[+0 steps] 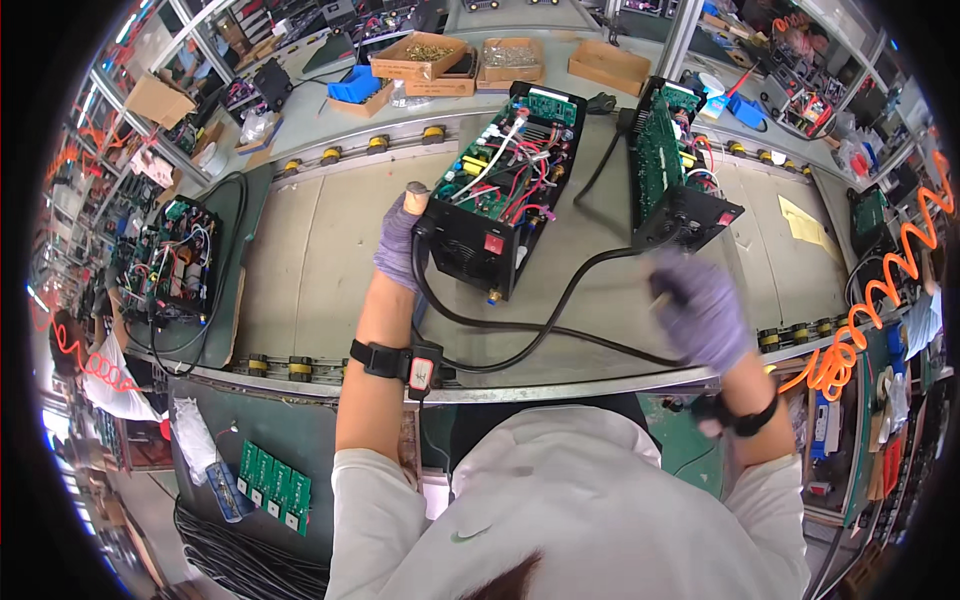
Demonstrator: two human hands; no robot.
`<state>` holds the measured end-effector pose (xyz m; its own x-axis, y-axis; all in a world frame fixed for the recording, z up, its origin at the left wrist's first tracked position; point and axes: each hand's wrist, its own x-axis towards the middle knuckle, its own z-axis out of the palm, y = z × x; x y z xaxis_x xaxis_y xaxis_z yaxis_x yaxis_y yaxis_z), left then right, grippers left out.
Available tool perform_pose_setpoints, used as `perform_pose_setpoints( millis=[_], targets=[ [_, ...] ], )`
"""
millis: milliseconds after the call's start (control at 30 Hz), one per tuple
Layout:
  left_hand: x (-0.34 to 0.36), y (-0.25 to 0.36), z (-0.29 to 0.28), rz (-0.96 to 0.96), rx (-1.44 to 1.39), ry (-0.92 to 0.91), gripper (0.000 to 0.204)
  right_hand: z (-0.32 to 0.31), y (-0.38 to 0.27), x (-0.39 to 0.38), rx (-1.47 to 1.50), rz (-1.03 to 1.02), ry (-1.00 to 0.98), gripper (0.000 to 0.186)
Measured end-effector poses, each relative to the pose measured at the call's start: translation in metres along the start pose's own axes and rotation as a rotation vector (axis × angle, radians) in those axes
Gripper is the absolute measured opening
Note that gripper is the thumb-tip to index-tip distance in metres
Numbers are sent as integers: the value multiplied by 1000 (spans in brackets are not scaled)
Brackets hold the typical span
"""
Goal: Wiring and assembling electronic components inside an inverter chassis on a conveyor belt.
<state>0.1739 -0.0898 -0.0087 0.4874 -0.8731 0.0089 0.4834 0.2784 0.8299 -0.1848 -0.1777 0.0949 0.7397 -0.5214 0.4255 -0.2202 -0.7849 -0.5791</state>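
Note:
An open-topped black electronic unit (pixel 505 190), with a green circuit board, coloured wires and a red switch on its front panel, stands tilted on the conveyor line. My left hand (pixel 400 238), in a grey-purple glove with bare thumb tip, grips its front left corner; the fingers are partly hidden. A black power cable (pixel 500 365) runs from that corner and loops across the line to the right. Blurred by motion, my right hand (pixel 702 308), also gloved, is over the cable's right end, just in front of a second open unit (pixel 680 170). Its fingers are not clear.
Cardboard trays of small hardware (pixel 418 57) and a blue bin (pixel 354 84) stand behind the line. Another open unit (pixel 180 260) sits at left. An orange coiled hose (pixel 830 370) hangs at right. Green circuit boards (pixel 273 485) lie on the lower left bench.

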Motion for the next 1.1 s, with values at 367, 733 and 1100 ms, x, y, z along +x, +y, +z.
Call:
perform_pose_setpoints(
  millis=[367, 733, 1100],
  targets=[
    [-21, -31, -24, 101, 59, 39, 52, -176, 208, 95, 49, 487, 834, 17],
    [-61, -14, -1, 177, 337, 47, 73, -118, 223, -30, -106, 1065, -438, 28],
    [-131, -61, 67, 409, 1194, 689, 117, -52, 71, 97, -377, 460, 55, 34]
  ],
)
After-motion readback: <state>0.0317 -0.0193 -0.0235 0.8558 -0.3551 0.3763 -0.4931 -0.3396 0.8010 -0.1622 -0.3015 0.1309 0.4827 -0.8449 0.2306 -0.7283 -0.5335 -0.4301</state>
